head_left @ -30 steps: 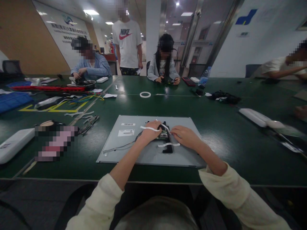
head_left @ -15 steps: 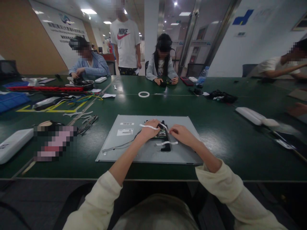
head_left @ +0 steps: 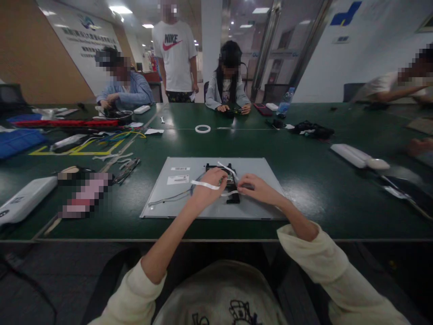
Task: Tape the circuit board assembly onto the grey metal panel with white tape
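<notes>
A grey flat panel (head_left: pixel 176 192) with white labels lies on the table in front of me. On it sits a black bracket (head_left: pixel 232 197) with a small circuit board (head_left: pixel 230 178) in it. My left hand (head_left: pixel 208 188) is at the board's left side, its fingers curled in; what they grip is hidden. One white tape strip (head_left: pixel 203 184) crosses the back of that hand. My right hand (head_left: pixel 257 188) is closed in a pinch at the bracket's right edge. Another tape strip (head_left: pixel 230 194) runs towards its fingertips, and a third strip (head_left: pixel 227 169) lies over the bracket's top.
Thin cables (head_left: pixel 172 197) trail left across the panel. A tape roll (head_left: pixel 202 129) lies beyond it. To the left are a white case (head_left: pixel 29 198), pliers-like tools (head_left: pixel 126 170) and a blue tray (head_left: pixel 18 143). Another white case (head_left: pixel 350 155) lies right. Several people are around the table.
My right hand has moved slightly left and down to the bracket's edge, covering part of the lower tape strip. The left hand has shifted slightly, and the view has tilted a little.
</notes>
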Demonstrator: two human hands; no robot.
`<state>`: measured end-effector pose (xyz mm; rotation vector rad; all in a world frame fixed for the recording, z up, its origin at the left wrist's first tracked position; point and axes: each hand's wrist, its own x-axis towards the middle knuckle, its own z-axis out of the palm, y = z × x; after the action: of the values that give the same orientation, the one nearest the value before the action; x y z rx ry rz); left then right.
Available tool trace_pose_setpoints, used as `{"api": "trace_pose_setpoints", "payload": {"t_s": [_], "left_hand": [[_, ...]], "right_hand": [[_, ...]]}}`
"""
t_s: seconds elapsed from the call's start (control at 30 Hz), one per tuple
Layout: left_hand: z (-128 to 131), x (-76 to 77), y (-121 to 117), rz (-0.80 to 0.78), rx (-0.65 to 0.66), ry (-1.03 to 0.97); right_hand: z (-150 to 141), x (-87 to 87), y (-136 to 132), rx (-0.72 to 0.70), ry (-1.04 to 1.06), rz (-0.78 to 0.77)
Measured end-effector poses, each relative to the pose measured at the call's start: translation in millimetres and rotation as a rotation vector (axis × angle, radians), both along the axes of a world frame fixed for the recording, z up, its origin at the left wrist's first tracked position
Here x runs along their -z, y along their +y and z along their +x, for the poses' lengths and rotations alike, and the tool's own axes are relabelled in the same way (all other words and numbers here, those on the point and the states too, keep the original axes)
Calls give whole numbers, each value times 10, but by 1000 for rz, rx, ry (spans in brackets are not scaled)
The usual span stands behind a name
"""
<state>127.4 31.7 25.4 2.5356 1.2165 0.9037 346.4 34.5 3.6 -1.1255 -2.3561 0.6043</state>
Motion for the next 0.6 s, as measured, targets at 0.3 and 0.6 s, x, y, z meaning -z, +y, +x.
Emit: {"api": "trace_pose_setpoints", "payload": {"t_s": [0.3,0.6], "left_hand": [[231,267,-405,42,-188,143],[341,247,-682,-5,-300,180]], "right_hand": [[18,69,2,-36,29,-28],[14,67,33,-35,79,-53]]}}
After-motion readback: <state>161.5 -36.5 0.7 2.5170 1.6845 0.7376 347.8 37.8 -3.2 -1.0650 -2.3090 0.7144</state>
